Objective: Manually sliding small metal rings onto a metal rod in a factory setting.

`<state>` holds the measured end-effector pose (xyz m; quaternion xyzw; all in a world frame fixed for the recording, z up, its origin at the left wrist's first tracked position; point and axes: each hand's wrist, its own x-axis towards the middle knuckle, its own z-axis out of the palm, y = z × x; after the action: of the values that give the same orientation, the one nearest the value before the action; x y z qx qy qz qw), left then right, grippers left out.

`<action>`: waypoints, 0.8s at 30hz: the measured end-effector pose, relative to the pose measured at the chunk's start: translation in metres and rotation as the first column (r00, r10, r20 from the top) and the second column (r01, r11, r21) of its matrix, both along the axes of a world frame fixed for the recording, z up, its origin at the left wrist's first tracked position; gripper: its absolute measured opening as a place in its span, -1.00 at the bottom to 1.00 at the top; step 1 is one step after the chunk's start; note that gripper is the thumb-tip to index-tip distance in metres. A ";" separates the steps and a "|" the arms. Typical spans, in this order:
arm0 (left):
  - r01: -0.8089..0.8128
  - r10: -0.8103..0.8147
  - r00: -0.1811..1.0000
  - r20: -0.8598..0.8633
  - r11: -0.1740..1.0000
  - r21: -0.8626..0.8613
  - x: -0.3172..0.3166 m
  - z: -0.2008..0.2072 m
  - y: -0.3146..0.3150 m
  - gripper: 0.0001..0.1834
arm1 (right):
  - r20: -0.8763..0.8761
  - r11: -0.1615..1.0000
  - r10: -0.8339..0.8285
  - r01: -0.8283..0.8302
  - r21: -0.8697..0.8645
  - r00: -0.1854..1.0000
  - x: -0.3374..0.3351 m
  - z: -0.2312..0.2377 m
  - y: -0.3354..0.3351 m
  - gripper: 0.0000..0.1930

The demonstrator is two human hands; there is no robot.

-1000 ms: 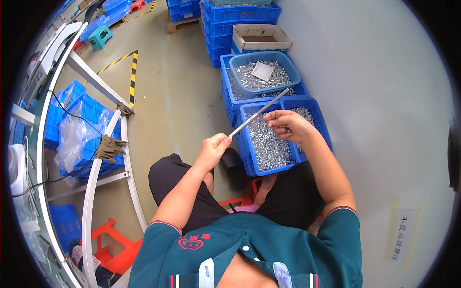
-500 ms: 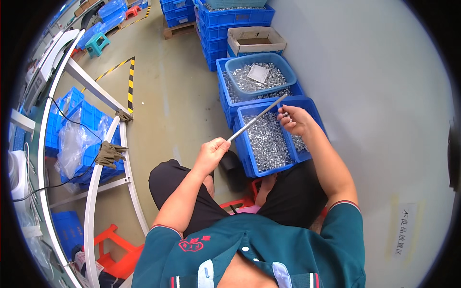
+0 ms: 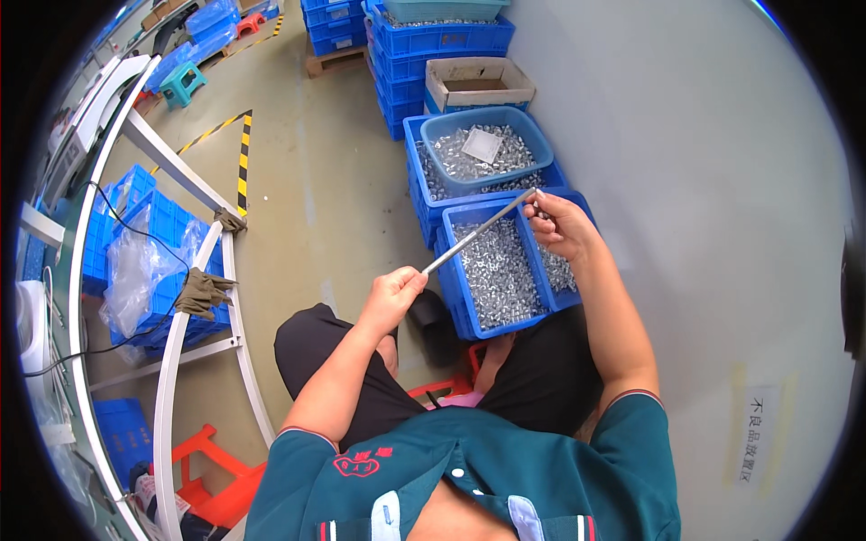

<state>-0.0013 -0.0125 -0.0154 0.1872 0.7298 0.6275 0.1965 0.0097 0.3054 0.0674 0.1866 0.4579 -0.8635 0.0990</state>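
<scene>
Left hand point(image 3: 394, 298): fingers clenched round lower end of rod point(image 3: 478, 232).
Rod: slim, grey, metal; slants up from left hand to right, above bin point(image 3: 461, 295).
Right hand point(image 3: 557, 224): thumb and forefinger pinched at rod's upper end; small pieces point(image 3: 542, 214) show in the curled fingers. Whether rod itself is gripped, cannot tell.
Bin: blue, two compartments, both holding loose metal parts point(image 3: 499, 270).
Basin point(image 3: 429, 137): pale blue, just beyond bin, more parts inside. White card point(image 3: 483, 145) on top, any print too small to read.
Carton point(image 3: 492, 97): open-topped, behind basin.
Crates point(image 3: 442, 38): blue, stacked; dark mark on one face, illegible.
Shirt point(image 3: 532, 442): green; red stitched badge point(image 3: 357, 464) on chest, letters in outline, characters above.
Sign point(image 3: 751, 435): white, taped to wall point(image 3: 686, 270), dark characters in one column.
</scene>
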 end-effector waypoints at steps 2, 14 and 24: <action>0.006 -0.006 1.000 0.005 1.000 -0.024 0.001 0.001 0.000 -0.70 | -0.016 0.999 0.006 -0.007 -0.036 1.000 0.001 -0.001 0.004 -0.79; 0.027 -0.028 0.999 -0.030 0.999 -0.022 0.003 -0.009 0.006 -0.70 | -0.064 0.979 -0.141 0.130 -0.156 0.988 -0.002 -0.003 -0.001 -0.78; -0.001 0.001 0.999 -0.033 1.000 0.002 0.001 -0.009 0.004 -0.70 | -0.115 0.919 0.044 0.004 0.393 0.992 0.003 0.016 -0.022 -0.79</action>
<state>0.0002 -0.0089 -0.0246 0.1973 0.7325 0.6250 0.1842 0.0130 0.2838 0.0834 0.1451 0.6287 -0.7629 0.0403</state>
